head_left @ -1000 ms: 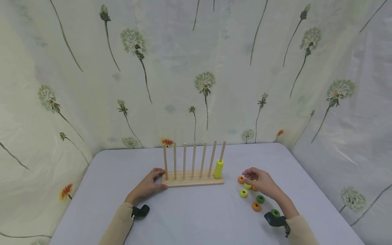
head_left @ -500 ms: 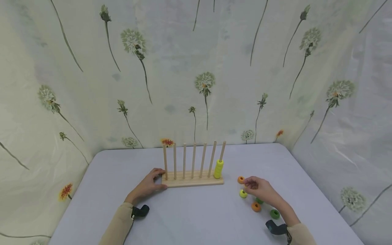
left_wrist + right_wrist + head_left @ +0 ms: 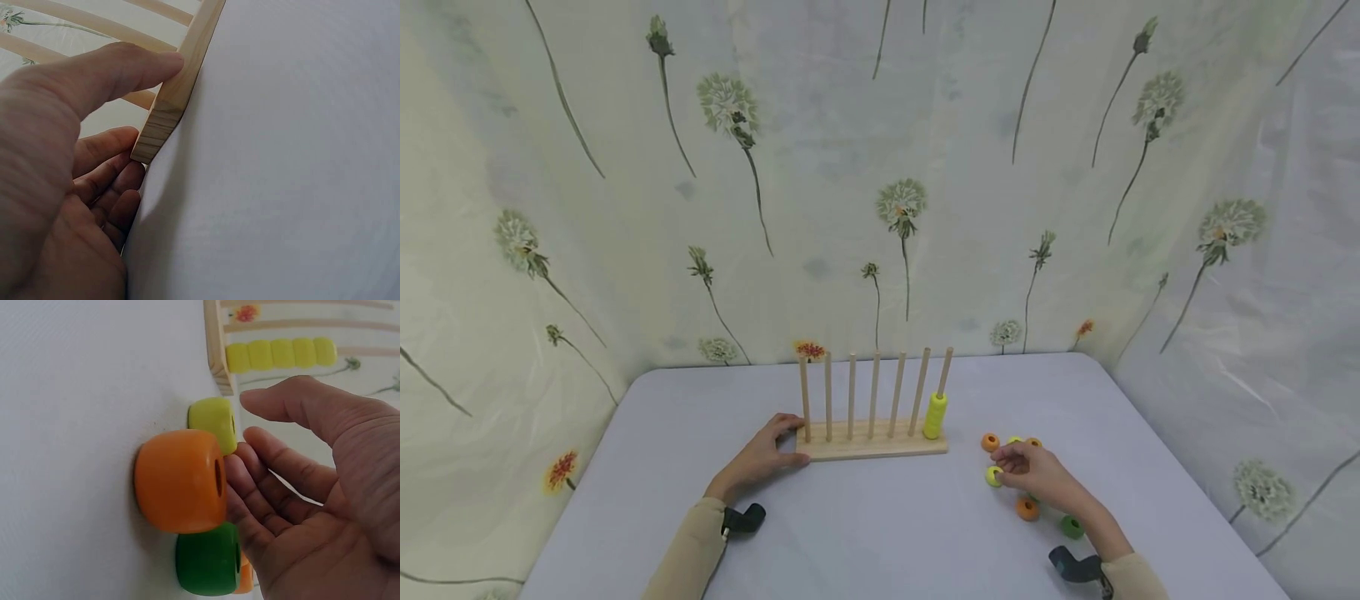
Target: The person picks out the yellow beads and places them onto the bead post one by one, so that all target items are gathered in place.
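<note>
My left hand (image 3: 762,454) grips the left end of a wooden peg rack (image 3: 880,448), thumb on the front edge of its base and fingers behind. In the left wrist view the thumb presses the base's wood (image 3: 165,119). Several yellow beads are stacked on the rack's rightmost peg (image 3: 945,371); the other pegs are bare. My right hand (image 3: 1041,477) is low over loose beads, thumb and forefinger parted right at a yellow bead (image 3: 211,424) that sits on the cloth. An orange bead (image 3: 180,481) and a green bead (image 3: 209,559) lie nearer the right wrist camera.
More loose beads lie around the right hand: an orange bead (image 3: 990,442) at the back, another orange bead (image 3: 1027,508) in front and a green bead (image 3: 1072,526) by the wrist. A white cloth covers the table (image 3: 865,533); a flowered curtain (image 3: 820,208) hangs behind.
My right hand has come down and forward from the farther beads to the nearer yellow bead, uncovering a yellow and an orange bead behind it. The left hand and rack stay put.
</note>
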The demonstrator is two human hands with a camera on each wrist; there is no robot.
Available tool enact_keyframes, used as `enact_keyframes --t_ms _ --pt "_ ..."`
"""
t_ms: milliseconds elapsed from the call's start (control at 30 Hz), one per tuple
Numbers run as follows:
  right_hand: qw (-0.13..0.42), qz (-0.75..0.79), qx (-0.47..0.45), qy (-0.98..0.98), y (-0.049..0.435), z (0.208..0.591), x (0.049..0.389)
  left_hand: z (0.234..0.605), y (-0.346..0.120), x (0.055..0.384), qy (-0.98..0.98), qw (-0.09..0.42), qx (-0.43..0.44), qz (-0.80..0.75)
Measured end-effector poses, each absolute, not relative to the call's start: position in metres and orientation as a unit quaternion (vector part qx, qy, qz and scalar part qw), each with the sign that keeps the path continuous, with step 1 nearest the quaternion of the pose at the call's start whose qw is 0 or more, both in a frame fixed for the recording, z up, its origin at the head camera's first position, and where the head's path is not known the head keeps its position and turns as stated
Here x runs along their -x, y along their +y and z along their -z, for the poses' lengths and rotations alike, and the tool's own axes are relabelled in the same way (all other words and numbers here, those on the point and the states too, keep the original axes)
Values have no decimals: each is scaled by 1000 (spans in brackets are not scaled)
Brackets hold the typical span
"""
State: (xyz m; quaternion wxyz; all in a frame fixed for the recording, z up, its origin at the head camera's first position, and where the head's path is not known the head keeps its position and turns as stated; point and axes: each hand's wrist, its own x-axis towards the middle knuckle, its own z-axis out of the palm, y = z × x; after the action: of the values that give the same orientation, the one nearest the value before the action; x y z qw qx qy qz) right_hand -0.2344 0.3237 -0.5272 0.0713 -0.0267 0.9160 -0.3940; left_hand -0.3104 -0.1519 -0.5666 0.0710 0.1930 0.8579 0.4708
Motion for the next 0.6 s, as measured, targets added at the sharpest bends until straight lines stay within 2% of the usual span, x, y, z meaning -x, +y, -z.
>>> enact_keyframes --t_ms 600 --pt "88 394 11 915 318 533 234 566 -151 309 861 71 -193 -466"
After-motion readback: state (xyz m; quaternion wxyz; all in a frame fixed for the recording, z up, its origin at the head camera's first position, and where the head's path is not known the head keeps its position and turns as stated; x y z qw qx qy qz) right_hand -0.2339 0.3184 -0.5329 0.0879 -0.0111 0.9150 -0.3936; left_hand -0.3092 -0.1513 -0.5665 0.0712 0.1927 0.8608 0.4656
